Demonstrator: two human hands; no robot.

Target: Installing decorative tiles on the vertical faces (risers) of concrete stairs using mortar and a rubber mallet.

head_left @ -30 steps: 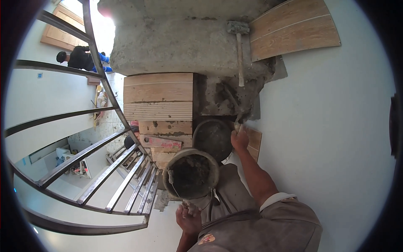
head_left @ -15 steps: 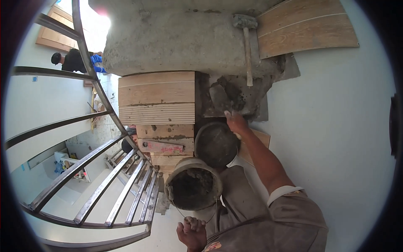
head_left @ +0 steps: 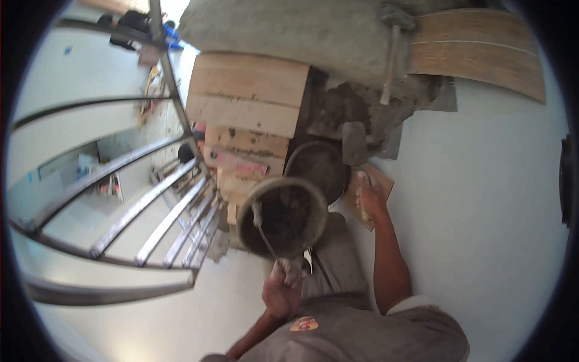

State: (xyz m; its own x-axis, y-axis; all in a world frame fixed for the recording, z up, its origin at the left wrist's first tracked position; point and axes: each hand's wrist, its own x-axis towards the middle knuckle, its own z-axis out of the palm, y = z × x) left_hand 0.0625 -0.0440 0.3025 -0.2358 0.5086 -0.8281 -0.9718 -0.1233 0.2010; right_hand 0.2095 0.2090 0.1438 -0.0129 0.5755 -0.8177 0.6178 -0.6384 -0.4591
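Note:
My left hand (head_left: pixel 282 288) is closed on the wire handle (head_left: pixel 267 239) of a mortar-caked bucket (head_left: pixel 321 208), which is tipped so that its mouth shows grey mortar inside. To the right, my right hand (head_left: pixel 371 198) grips a trowel (head_left: pixel 354 143) by its handle, with the flat blade pointing away from me. A second dark bucket (head_left: pixel 325 169) stands just beyond the first, left of the trowel. Wet mortar (head_left: pixel 341 108) lies on the step past the blade. Under my right hand is a small piece of tile (head_left: pixel 380 178).
Wood-look steps (head_left: pixel 247 78) descend at left, with a red-marked flat bar (head_left: pixel 235 161) on one. A metal railing (head_left: pixel 172 84) runs along the left. A mallet (head_left: pixel 393 57) and a wood-look plank (head_left: pixel 476 48) lie at the far right. Another person (head_left: pixel 136 27) is at far left.
My right hand has drawn the trowel back from the mortar toward me and to the right. The bucket in my left hand has come up and its handle has swung across the mouth. The view has shifted.

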